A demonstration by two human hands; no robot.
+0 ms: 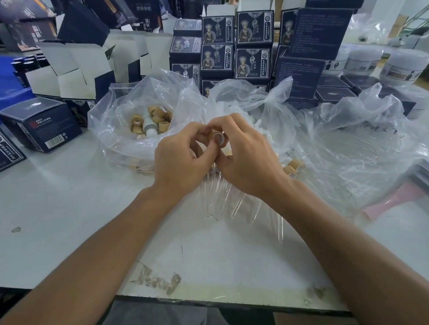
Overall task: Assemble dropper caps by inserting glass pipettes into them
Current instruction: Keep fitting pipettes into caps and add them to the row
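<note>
Your white table point(61, 205) carries stacked dark blue boxes point(253, 44) at the back and three clear plastic bags in front of them. Left bag point(127, 115) holds loose wooden caps point(161, 122); right bag point(360, 143) is crumpled. Glass pipettes point(222, 199) lie fanned on the table under your hands. Your left hand point(177, 161) and right hand point(247, 161) meet above them, fingers of both curled round one wooden dropper cap point(216, 137), its open end facing you. Two more capped pieces point(293, 167) lie just right of your right wrist.
</note>
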